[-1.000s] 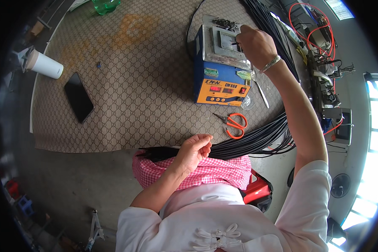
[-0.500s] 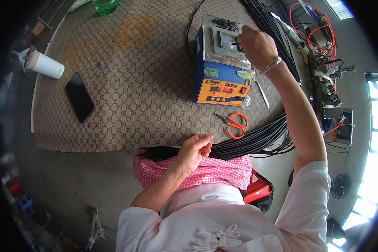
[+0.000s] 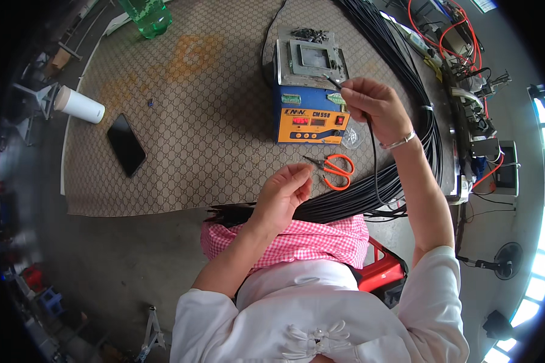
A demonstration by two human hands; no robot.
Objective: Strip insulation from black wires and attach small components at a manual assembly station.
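Single thin black wire (image 3: 374, 163) pinched near its tip in the right hand (image 3: 372, 109), fingers closed tight around it, thumb and forefinger pressed together; tip of the wire held just above the near right corner of the grey metal top of the blue and orange solder pot (image 3: 309, 91); rest of the wire hanging down from the hand in a loose curve toward the bundle below; plain, dark, slender, no bare end clear enough to tell.

Left hand (image 3: 284, 196) lower and nearer, fingers curled narrow with fingertips drawn together, resting on the near end of the thick bundle of black wires (image 3: 369, 187); hard to tell whether a strand is actually gripped; bundle sweeping from the far right round to the near middle, ending over the pink checked cloth (image 3: 297, 239) on the lap.

Orange-handled scissors (image 3: 336, 169) lying just right of the left hand, between solder pot and bundle; patterned brown mat (image 3: 194, 139) underneath; black phone (image 3: 126, 144) flat on the mat to the left; white cup (image 3: 79, 104) on its side at the far left edge; green plastic bottle (image 3: 148, 15) at the far edge; red wires (image 3: 448, 36) and gear far right.
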